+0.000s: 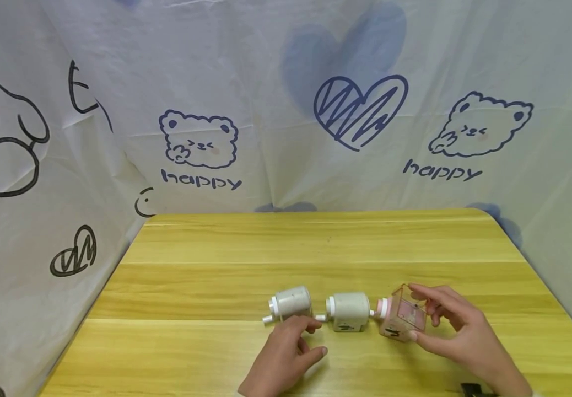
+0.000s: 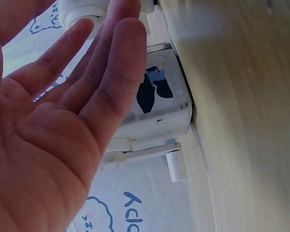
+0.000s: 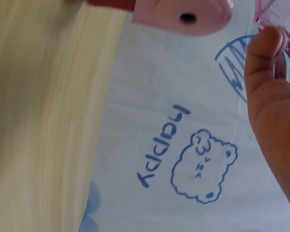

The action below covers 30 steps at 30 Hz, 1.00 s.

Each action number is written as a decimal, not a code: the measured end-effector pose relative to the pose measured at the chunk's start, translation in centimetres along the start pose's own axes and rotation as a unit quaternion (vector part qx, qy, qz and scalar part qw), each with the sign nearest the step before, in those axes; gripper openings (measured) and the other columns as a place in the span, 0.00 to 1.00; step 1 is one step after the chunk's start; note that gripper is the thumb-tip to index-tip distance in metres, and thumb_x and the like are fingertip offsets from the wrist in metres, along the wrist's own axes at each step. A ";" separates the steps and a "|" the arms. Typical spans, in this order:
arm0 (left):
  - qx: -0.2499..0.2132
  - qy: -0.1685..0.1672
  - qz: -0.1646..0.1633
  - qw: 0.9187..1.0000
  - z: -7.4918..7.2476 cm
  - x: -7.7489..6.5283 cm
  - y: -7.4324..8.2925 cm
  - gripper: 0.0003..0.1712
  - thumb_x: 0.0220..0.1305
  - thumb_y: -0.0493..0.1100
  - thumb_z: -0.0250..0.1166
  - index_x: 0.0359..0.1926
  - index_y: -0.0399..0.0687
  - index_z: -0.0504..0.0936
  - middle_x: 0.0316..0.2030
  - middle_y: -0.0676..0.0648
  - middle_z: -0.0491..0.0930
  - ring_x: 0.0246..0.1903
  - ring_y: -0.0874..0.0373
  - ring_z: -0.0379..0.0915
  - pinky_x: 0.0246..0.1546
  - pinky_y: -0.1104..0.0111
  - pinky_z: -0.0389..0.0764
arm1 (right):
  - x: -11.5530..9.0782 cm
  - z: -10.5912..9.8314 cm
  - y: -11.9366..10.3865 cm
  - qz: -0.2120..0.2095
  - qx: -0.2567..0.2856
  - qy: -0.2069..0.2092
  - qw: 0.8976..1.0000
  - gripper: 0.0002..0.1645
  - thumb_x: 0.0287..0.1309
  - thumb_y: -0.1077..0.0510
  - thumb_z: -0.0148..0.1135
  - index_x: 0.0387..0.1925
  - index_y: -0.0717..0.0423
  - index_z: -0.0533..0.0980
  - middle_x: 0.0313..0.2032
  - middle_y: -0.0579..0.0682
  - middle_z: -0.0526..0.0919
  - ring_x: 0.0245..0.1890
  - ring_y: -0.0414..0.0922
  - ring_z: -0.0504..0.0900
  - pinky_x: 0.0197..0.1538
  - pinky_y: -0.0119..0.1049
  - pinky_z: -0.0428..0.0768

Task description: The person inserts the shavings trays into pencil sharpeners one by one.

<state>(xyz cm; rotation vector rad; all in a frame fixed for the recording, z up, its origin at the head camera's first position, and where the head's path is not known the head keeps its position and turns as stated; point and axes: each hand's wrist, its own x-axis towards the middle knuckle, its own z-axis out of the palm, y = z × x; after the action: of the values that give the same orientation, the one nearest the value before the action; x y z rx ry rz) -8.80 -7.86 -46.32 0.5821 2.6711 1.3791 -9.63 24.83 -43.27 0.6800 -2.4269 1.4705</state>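
Three hand-crank pencil sharpeners stand in a row on the table. The right one is a pink pencil sharpener (image 1: 390,325) with a clear pink plastic part (image 1: 410,295) at its right side. My right hand (image 1: 464,325) pinches this clear part between thumb and fingers; the right wrist view shows the pink body (image 3: 183,14) with a round hole. The middle white pencil sharpener (image 1: 350,309) has a dark picture on its side. My left hand (image 1: 286,355), its fingers loosely bent, is in front of the left white pencil sharpener (image 1: 292,300), overlapping its lower part.
The wooden table (image 1: 316,242) reaches back to a white cloth (image 1: 271,71) printed with bears and hearts. The white crank handles (image 1: 268,320) stick out to the left of the sharpeners. A black object (image 1: 471,389) shows at the bottom edge near my right wrist.
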 end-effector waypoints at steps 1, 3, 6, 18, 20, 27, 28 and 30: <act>-0.002 -0.002 -0.002 1.000 0.0 0.0 0.0 0.23 0.59 0.51 0.67 0.53 0.47 0.77 0.46 0.48 0.77 0.28 0.69 0.69 0.30 0.72 0.74 | 0.0 0.1 -0.1 -0.002 0.004 -0.008 1.000 0.42 0.44 0.65 0.73 0.64 0.53 0.69 0.49 0.51 0.76 0.36 0.43 0.70 0.35 0.35 0.74; -0.003 -0.004 -0.004 1.000 0.0 0.0 0.0 0.23 0.59 0.51 0.67 0.53 0.47 0.77 0.46 0.48 0.77 0.28 0.69 0.69 0.30 0.72 0.74 | 0.0 0.5 -0.2 0.002 0.009 -0.023 1.000 0.42 0.44 0.63 0.73 0.64 0.51 0.69 0.47 0.49 0.76 0.35 0.42 0.71 0.35 0.36 0.75; -0.002 -0.002 -0.004 1.000 -0.1 0.0 0.0 0.23 0.59 0.51 0.67 0.53 0.47 0.77 0.46 0.48 0.76 0.28 0.69 0.69 0.30 0.71 0.74 | 0.1 0.9 -0.3 0.000 0.014 -0.045 0.999 0.41 0.46 0.61 0.73 0.64 0.50 0.69 0.45 0.47 0.76 0.35 0.42 0.71 0.35 0.38 0.75; -0.002 -0.004 -0.005 1.000 -0.1 0.0 0.0 0.22 0.59 0.51 0.67 0.52 0.48 0.77 0.45 0.48 0.76 0.27 0.69 0.69 0.29 0.71 0.74 | 0.0 2.9 0.2 -0.029 0.017 -0.101 0.994 0.41 0.45 0.56 0.75 0.63 0.50 0.70 0.47 0.46 0.77 0.36 0.39 0.74 0.35 0.36 0.78; -0.001 -0.003 -0.006 1.000 -0.1 0.0 0.1 0.22 0.59 0.51 0.67 0.52 0.48 0.77 0.45 0.49 0.76 0.27 0.69 0.69 0.29 0.71 0.74 | 0.0 3.1 0.3 -0.033 0.018 -0.107 0.994 0.40 0.45 0.56 0.75 0.63 0.50 0.71 0.46 0.46 0.77 0.36 0.39 0.74 0.35 0.36 0.77; -0.001 -0.003 -0.008 1.000 -0.1 0.0 0.1 0.23 0.59 0.51 0.67 0.53 0.48 0.77 0.46 0.49 0.76 0.28 0.69 0.69 0.29 0.71 0.74 | -0.1 3.7 0.4 -0.032 0.007 -0.110 0.993 0.40 0.43 0.56 0.76 0.61 0.47 0.72 0.39 0.44 0.75 0.35 0.39 0.73 0.33 0.36 0.77; -0.002 -0.003 -0.009 1.000 -0.1 0.0 0.1 0.22 0.59 0.51 0.67 0.53 0.48 0.77 0.46 0.49 0.76 0.28 0.68 0.69 0.29 0.71 0.74 | -0.1 3.7 0.3 -0.026 0.006 -0.110 0.994 0.40 0.42 0.55 0.76 0.61 0.46 0.72 0.39 0.44 0.75 0.35 0.39 0.73 0.33 0.36 0.77; -0.003 -0.003 -0.009 1.000 -0.1 0.0 0.1 0.23 0.59 0.51 0.67 0.53 0.48 0.77 0.46 0.48 0.76 0.28 0.68 0.69 0.29 0.71 0.74 | -0.2 3.7 0.1 -0.019 0.009 -0.118 0.993 0.40 0.43 0.54 0.76 0.61 0.45 0.72 0.38 0.43 0.75 0.35 0.39 0.73 0.33 0.35 0.77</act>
<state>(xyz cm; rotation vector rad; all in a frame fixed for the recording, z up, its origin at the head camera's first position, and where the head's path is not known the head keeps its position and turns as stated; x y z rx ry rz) -8.77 -7.90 -46.19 0.5583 2.6612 1.3776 -9.35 21.65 -45.19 0.9478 -2.5573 1.4749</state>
